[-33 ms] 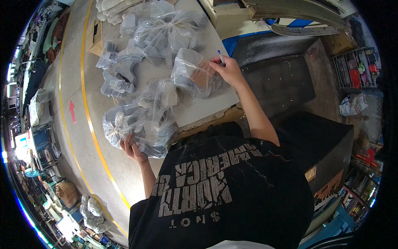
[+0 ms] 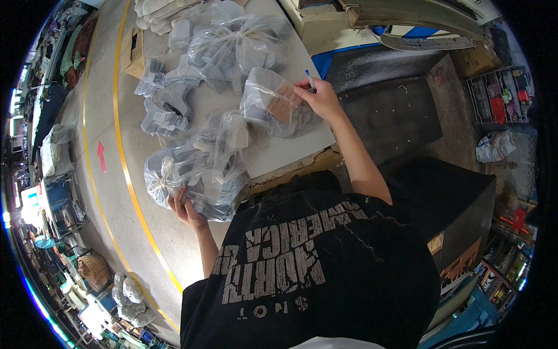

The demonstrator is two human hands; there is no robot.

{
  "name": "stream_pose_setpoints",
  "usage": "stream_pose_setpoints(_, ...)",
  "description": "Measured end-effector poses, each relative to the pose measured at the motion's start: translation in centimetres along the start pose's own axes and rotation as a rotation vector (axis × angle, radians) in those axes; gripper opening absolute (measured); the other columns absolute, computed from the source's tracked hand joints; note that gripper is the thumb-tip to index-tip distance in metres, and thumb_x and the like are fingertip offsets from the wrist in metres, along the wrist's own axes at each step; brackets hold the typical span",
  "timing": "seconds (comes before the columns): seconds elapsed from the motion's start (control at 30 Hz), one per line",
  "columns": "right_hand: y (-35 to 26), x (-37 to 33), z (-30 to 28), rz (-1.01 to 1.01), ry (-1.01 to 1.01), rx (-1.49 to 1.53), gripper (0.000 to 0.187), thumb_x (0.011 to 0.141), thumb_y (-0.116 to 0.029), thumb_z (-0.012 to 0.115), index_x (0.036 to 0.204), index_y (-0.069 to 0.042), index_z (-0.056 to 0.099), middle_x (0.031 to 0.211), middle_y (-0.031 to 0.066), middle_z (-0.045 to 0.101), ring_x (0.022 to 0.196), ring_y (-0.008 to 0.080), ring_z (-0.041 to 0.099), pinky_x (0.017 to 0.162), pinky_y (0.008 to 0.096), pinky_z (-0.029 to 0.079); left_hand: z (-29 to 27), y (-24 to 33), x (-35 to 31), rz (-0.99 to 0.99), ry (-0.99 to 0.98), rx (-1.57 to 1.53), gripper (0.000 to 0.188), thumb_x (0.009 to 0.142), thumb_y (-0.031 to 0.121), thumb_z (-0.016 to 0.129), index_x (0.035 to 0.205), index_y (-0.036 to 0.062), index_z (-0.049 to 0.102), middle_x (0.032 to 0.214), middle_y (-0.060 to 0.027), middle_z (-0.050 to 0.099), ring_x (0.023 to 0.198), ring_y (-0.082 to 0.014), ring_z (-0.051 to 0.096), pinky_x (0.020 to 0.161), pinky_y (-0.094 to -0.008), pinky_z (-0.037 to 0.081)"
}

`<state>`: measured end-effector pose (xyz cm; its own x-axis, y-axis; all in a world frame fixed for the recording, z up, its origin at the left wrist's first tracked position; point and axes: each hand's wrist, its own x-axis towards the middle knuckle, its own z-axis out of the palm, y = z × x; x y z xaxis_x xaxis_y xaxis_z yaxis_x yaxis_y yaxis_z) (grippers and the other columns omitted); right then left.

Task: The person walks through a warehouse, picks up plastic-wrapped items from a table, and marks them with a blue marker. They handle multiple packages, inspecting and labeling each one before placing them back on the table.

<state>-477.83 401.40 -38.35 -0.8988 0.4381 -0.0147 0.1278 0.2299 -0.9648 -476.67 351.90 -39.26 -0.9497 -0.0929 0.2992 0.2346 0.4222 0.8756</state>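
A pen with a blue end [image 2: 307, 74] is pinched in my right hand [image 2: 319, 98]. That hand rests by a brown piece of card [image 2: 283, 102], which lies on or just inside a clear plastic bag [image 2: 256, 96] of grey pieces at the table's right side. Nearer to me and to the left, my left hand [image 2: 187, 212] grips the near edge of a knotted clear bag [image 2: 197, 168] filled with grey, flat-looking parts; the fingertips are partly lost against the plastic. Loose stacks of grey shaped parts [image 2: 168, 107] lie just beyond that bag.
More bagged grey parts [image 2: 238, 49] lie at the table's [image 2: 273, 157] far side, near pale stacked pieces [image 2: 160, 14]. A cardboard box [image 2: 135, 55] stands left of the table. A black bench-like surface [image 2: 386, 116] is at the right. Yellow lines [image 2: 125, 157] run along the floor at left.
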Motion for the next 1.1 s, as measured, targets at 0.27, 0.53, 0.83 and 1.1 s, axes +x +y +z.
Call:
stream_pose_setpoints(0.27, -1.8, 0.6, -0.6, -0.031, 0.001, -0.033, 0.020, 0.090, -0.018, 0.073, 0.098, 0.001, 0.072, 0.088, 0.0118, 0.074, 0.080, 0.0206, 0.070, 0.074, 0.0336, 0.053, 0.7, -0.3, 0.4, 0.005, 0.009, -0.053, 0.040, 0.080, 0.011, 0.051, 0.111, 0.0020, 0.074, 0.126, -0.0130, 0.052, 0.123, -0.0296, 0.050, 0.110, -0.0452, 0.038)
stream_pose_setpoints(0.53, -4.3, -0.1, -0.9, -0.023, -0.040, -0.028, 0.016, 0.092, -0.015, 0.072, 0.097, 0.001, 0.072, 0.087, 0.0054, 0.072, 0.080, 0.0137, 0.066, 0.073, 0.0291, 0.051, 0.8, -0.2, 0.3, -0.002, 0.016, -0.051, 0.039, 0.080, 0.011, 0.052, 0.111, 0.0023, 0.074, 0.129, -0.0129, 0.051, 0.125, -0.0301, 0.049, 0.111, -0.0462, 0.037)
stream_pose_setpoints(0.83, -7.1, -0.6, -0.8, 0.022, -0.022, 0.072, 0.019, 0.089, -0.016, 0.075, 0.098, 0.001, 0.075, 0.084, 0.0073, 0.074, 0.075, 0.0145, 0.067, 0.070, 0.0309, 0.053, 0.4, -0.8, 0.4, 0.025, 0.002, 0.001, 0.041, 0.080, 0.014, 0.051, 0.111, 0.0024, 0.075, 0.130, -0.0150, 0.053, 0.129, -0.0316, 0.047, 0.114, -0.0472, 0.033)
stream_pose_setpoints(1.1, -9.6, -1.1, -2.9, 0.449, -0.028, 0.576, 0.018, 0.089, -0.011, 0.076, 0.103, -0.001, 0.070, 0.075, -0.0018, 0.062, 0.050, 0.0028, 0.042, 0.044, 0.0221, 0.030, 0.6, 0.0, 0.2, -0.030, 0.026, 0.043, 0.042, 0.078, 0.016, 0.052, 0.110, 0.0003, 0.075, 0.130, -0.0168, 0.055, 0.133, -0.0312, 0.043, 0.114, -0.0453, 0.032)
